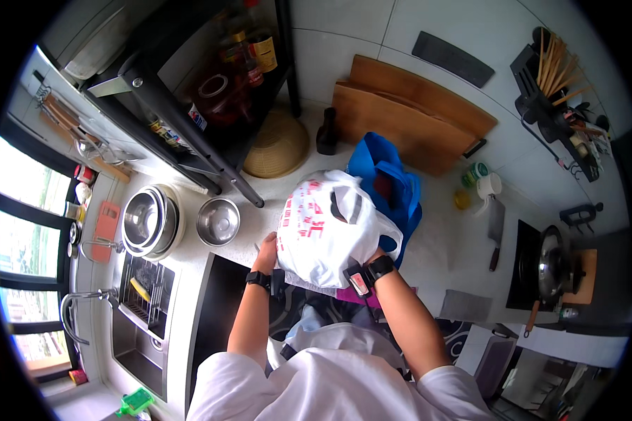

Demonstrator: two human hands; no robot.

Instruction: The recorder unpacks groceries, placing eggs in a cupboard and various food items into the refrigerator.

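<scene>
A full white plastic carrier bag (316,231) with red print is held between my two hands at the front of the worktop. My left hand (267,253) presses against the bag's left side, its fingers partly hidden. My right hand (376,255) is at the lower right side, by a loop handle, mostly covered by the plastic. Dark contents show through the bag's opening. Right behind stands a blue carrier bag (408,192), with something dark red inside.
A steel bowl (218,221) and nested bowls (143,217) sit to the left, near the sink (139,363). Wooden boards (400,123) lean on the back wall. A cleaver (496,223) lies right, before a lidded wok (552,263). A black rack (189,142) overhangs the back left.
</scene>
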